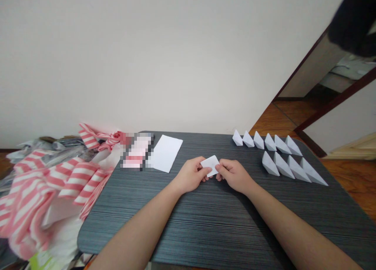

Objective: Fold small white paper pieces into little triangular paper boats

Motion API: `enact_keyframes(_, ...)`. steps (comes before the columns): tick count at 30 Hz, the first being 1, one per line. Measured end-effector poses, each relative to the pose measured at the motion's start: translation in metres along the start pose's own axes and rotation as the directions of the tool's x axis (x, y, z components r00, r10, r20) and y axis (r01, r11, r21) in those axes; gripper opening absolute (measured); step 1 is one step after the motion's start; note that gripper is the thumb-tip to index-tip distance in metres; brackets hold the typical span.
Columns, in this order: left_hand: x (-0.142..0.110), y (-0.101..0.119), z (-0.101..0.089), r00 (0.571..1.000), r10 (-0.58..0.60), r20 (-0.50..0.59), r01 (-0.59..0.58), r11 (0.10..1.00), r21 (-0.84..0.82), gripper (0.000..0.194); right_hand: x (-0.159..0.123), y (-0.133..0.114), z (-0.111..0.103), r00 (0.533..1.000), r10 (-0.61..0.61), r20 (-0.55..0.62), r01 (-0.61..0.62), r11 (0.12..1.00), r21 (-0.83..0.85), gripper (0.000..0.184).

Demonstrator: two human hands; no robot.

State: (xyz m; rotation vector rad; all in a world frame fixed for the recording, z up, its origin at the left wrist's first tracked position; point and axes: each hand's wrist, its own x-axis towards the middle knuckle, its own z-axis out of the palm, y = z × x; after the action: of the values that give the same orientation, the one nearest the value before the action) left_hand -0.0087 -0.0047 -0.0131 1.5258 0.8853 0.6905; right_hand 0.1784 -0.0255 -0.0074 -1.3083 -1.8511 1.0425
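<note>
Between my two hands is a small folded square of white paper (210, 165), held just above the dark table (199, 223). My left hand (192, 174) pinches its left side, the thumb lying on top. At the right corner, my right hand (233, 175) grips the paper between thumb and curled fingers. Part of the fingers of both hands is hidden under the paper. A stack of white paper sheets (167, 152) lies flat beyond my left hand. To the right stand several folded white paper pieces (282, 164) with pointed tops, set in two rows.
Left of the paper stack lies a flat rectangular item (136, 150), blurred out. A heap of red-and-white striped cloth (73, 180) and plastic wrapping presses against the table's left edge. A white wall (176, 66) rises behind; wooden floor (293, 115) and a doorway are at right.
</note>
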Motion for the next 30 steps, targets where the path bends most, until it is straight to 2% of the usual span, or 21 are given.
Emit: enact_keyframes(30, -0.0008, 0.0022, -0.0006, 1.000, 0.004, 0.009, -0.004, 1.000, -0.002, 0.018, 0.0000, 0.0002, 0.0006, 1.000, 0.005, -0.004, -0.005, 1.000, 0.017, 0.029)
